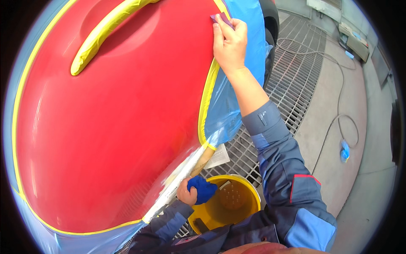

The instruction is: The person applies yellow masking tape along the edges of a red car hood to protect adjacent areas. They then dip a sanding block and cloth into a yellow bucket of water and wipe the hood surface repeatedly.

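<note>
A red car door panel (pixel 127 122) fills the left and middle, edged with yellow masking tape (pixel 207 93). Its door handle (pixel 99 38) is wrapped in yellow tape. At the panel's upper right edge, my right hand (pixel 230 46) pinches a small purple sheet (pixel 227 19), which looks like sandpaper, against the surface beside the tape. Lower down, near the bottom edge of the door, my left hand (pixel 186 193) is closed around a bunched blue cloth (pixel 204 190). That cloth hangs partly over the rim of a yellow bucket (pixel 255 201).
Blue masking film (pixel 249 55) covers the car around the panel, close to a dark wheel (pixel 272 38). Metal floor grating (pixel 296 72) runs alongside. A hose (pixel 340 93) curls across the floor to a blue-wrapped object (pixel 344 151). Equipment (pixel 354 42) stands by the wall.
</note>
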